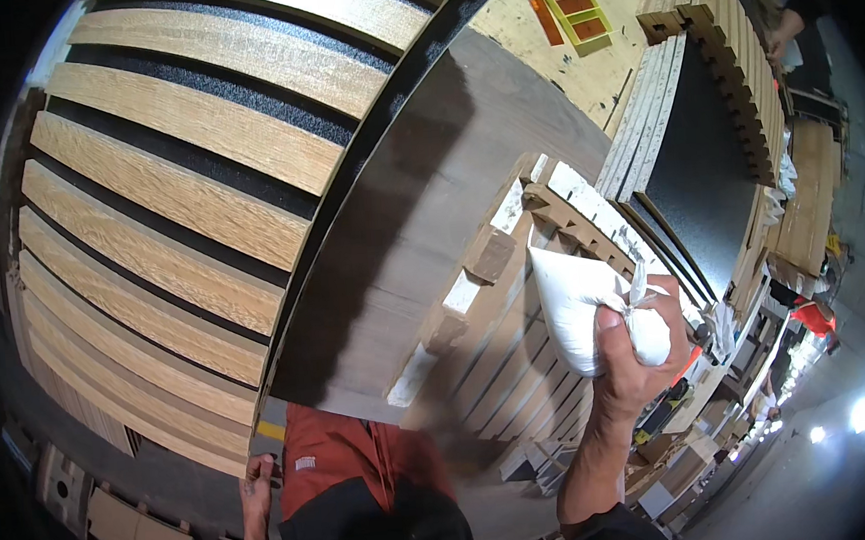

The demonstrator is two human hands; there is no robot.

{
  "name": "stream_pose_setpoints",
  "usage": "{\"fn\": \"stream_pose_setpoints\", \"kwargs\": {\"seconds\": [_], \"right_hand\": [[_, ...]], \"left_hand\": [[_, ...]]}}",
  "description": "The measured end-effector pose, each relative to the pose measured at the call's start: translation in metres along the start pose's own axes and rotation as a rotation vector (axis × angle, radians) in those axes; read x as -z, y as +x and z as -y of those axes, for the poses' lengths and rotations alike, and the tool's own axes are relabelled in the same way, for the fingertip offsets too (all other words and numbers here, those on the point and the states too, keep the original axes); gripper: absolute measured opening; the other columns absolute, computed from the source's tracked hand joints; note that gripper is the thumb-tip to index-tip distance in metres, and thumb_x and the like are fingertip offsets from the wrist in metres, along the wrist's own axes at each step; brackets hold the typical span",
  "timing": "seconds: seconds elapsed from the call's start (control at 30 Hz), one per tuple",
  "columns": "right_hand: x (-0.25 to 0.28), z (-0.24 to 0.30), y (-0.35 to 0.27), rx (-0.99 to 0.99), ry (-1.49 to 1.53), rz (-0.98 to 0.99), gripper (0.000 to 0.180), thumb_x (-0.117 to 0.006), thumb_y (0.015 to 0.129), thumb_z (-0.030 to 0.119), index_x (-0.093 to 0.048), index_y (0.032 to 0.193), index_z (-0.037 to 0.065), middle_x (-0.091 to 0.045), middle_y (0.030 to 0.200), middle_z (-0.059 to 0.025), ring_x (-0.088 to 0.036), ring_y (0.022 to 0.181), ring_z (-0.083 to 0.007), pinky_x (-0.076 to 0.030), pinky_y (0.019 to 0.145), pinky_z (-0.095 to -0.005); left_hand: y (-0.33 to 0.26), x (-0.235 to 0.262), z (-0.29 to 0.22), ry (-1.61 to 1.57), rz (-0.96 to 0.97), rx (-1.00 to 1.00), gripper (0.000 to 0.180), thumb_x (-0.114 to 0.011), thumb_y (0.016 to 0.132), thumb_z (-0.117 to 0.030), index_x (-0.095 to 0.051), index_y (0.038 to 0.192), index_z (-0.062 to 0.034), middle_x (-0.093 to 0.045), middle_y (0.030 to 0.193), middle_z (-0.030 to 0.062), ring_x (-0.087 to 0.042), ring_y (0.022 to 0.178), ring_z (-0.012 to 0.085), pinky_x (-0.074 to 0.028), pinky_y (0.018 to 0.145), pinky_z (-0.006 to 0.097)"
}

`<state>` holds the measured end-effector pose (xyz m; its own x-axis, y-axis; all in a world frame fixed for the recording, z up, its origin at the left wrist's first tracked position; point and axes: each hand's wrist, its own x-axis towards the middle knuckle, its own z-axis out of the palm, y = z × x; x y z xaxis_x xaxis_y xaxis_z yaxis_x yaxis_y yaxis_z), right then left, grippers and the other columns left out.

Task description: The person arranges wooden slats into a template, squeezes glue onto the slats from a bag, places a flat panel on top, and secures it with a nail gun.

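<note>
A large slatted wood panel [181,192], with light oak strips over a black backing, stands tilted across the left side. At its lower corner my left hand [257,488] is closed on the edge. My right hand [644,355] squeezes a knotted white plastic bag [573,305] that is full and tapers to a point. The bag is held above notched wooden strips [529,359] with white patches on their edges. What fills the bag cannot be seen. A dark wood-grain board [416,181] lies beside the panel's black edge.
Stacked black boards [701,171] and notched wood strips [728,49] stand at the far right. A yellow tray [580,19] lies on the pale board at the back. Cardboard boxes [140,536] sit at the lower left. Another person's hand [787,29] shows at the upper right.
</note>
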<state>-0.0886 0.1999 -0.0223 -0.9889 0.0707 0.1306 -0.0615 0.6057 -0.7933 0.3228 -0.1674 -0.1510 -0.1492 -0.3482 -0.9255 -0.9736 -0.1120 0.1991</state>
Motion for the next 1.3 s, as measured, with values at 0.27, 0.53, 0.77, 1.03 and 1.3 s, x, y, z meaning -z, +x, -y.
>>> {"fn": "stream_pose_setpoints", "kwargs": {"seconds": [0.27,0.53,0.77,1.03,1.3], "right_hand": [[0.003,0.001,-0.013,0.053,-0.042,0.023,0.023,-0.077,0.07,0.011,-0.065,0.089,0.004,-0.062,0.091,-0.013,-0.059,0.082,-0.0205,-0.045,0.071,-0.0308],[0.006,0.008,-0.031,0.08,-0.056,0.102,0.024,-0.075,0.068,0.009,-0.065,0.089,0.004,-0.061,0.086,-0.0133,-0.059,0.074,-0.0206,-0.045,0.065,-0.0301],[0.008,0.013,-0.052,0.097,-0.051,0.165,0.025,-0.075,0.065,0.01,-0.066,0.088,0.005,-0.061,0.084,-0.0135,-0.06,0.073,-0.0223,-0.045,0.063,-0.0303],[0.011,0.021,-0.076,0.076,-0.003,0.276,0.029,-0.076,0.062,0.006,-0.068,0.089,0.006,-0.06,0.082,-0.0124,-0.061,0.072,-0.0237,-0.047,0.062,-0.0313],[0.011,0.028,-0.097,0.034,0.063,0.373,0.03,-0.077,0.056,0.006,-0.071,0.086,0.005,-0.06,0.085,-0.014,-0.063,0.072,-0.0257,-0.051,0.064,-0.0338]], "left_hand": [[-0.004,-0.001,0.005,-0.007,0.021,-0.059,0.036,-0.065,0.096,-0.037,-0.068,0.101,-0.0013,-0.067,0.083,0.006,-0.061,0.075,0.0158,-0.048,0.068,0.03],[-0.006,-0.003,0.002,0.053,0.032,-0.044,0.03,-0.064,0.096,-0.032,-0.068,0.101,-0.0026,-0.066,0.082,0.0032,-0.06,0.075,0.0124,-0.046,0.066,0.028],[-0.009,-0.007,0.009,0.077,0.024,-0.076,0.032,-0.063,0.097,-0.031,-0.068,0.1,-0.0001,-0.063,0.078,0.0016,-0.056,0.071,0.0118,-0.045,0.064,0.027],[0.001,-0.002,0.036,0.113,-0.054,-0.124,0.03,-0.061,0.098,-0.029,-0.067,0.098,0.0008,-0.063,0.076,0.0035,-0.057,0.069,0.0124,-0.044,0.062,0.028],[-0.004,-0.003,0.03,0.116,-0.114,-0.116,0.027,-0.06,0.099,-0.025,-0.067,0.096,0.0001,-0.063,0.073,0.0036,-0.058,0.066,0.0117,-0.047,0.062,0.028]]}}
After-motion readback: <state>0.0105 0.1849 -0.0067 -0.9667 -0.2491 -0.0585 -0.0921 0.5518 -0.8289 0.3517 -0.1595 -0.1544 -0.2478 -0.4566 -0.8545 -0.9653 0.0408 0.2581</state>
